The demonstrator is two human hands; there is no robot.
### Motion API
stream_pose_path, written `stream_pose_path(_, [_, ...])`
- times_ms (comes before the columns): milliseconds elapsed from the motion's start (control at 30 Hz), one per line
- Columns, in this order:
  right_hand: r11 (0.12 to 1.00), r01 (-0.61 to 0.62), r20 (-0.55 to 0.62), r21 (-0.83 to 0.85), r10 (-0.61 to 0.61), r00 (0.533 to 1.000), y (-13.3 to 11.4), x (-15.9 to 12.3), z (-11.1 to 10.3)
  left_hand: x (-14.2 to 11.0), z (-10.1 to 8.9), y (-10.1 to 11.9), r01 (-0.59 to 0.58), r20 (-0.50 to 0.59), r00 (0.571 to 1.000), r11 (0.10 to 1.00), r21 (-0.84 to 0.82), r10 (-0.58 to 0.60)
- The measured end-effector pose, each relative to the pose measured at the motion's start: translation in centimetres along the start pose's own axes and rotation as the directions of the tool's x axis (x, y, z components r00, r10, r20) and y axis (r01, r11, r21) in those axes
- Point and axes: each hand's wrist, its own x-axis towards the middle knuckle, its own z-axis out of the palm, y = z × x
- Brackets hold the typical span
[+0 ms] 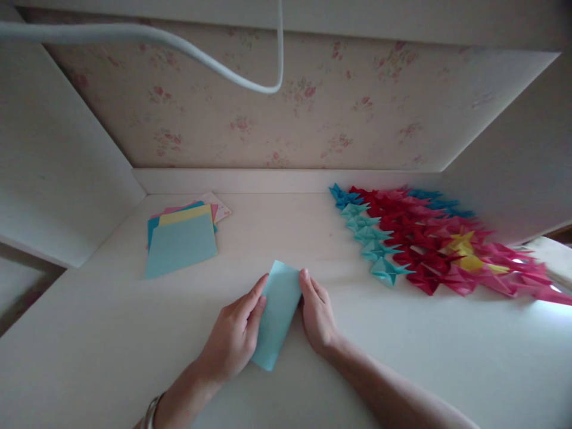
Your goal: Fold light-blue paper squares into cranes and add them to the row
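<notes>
A light blue sheet of paper [277,310], folded into a narrow rectangle, lies on the white desk [402,357] in front of me. My left hand [235,336] presses on its left edge with the fingers stretched along the paper. Along the right edge rests my right hand [316,316], fingers together and flat, fingertips at the upper corner. Both hands hold the sheet down against the desk.
A stack of coloured paper squares [181,241], light blue on top, lies at the back left. Several folded paper cranes [429,244] in red, pink, teal and yellow spread across the right side. A flowered back panel [277,119] and white side walls enclose the desk. A white cable [214,59] hangs overhead.
</notes>
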Motion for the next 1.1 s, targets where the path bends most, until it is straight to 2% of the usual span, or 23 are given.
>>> stream_pose_path(200, [0.992, 0.003, 0.015, 0.123, -0.004, 1.0, 0.0, 0.1, 0.2, 0.0, 0.1, -0.3, -0.019, -0.013, 1.0, 1.0, 0.001, 0.019])
stream_pose_path(333, [0.989, -0.002, -0.026, 0.146, 0.006, 1.0, 0.1, 0.3, 0.1, 0.0, 0.1, 0.0, -0.016, -0.007, 1.0, 1.0, 0.003, 0.016])
stream_pose_path(400, [0.988, -0.017, 0.004, 0.153, 0.017, 1.0, 0.0, 0.2, 0.0, 0.1, 0.0, 0.1, 0.006, -0.015, 1.0, 1.0, -0.002, -0.006])
stream_pose_path(533, [0.998, -0.059, 0.152, 0.038, 0.052, 0.987, -0.4, -0.3, 0.2, 0.2, 0.0, 0.2, 0.061, -0.089, 0.994, 0.998, -0.024, -0.063])
stream_pose_path(700, [0.997, -0.026, 0.148, -0.072, 0.037, 0.988, -0.7, -0.8, 0.4, 0.0, 0.0, 0.4, 0.065, -0.112, 0.991, 0.996, -0.061, -0.071])
stream_pose_path(867, [0.989, -0.003, 0.277, -0.146, 0.043, 0.96, -0.7, -1.2, 0.0, -0.1, -0.2, 0.5, 0.108, -0.138, 0.983, 0.992, -0.066, -0.117])
stream_pose_path(1000, [0.983, 0.022, 0.286, -0.183, 0.032, 0.958, -0.6, -1.4, -0.3, 0.1, -0.3, 0.6, 0.137, -0.112, 0.983, 0.987, -0.082, -0.146])
stream_pose_path(1100, [0.981, 0.009, 0.342, -0.192, 0.058, 0.938, -0.7, -1.4, -0.3, 0.3, -0.3, 0.6, 0.149, -0.125, 0.979, 0.985, -0.09, -0.16])
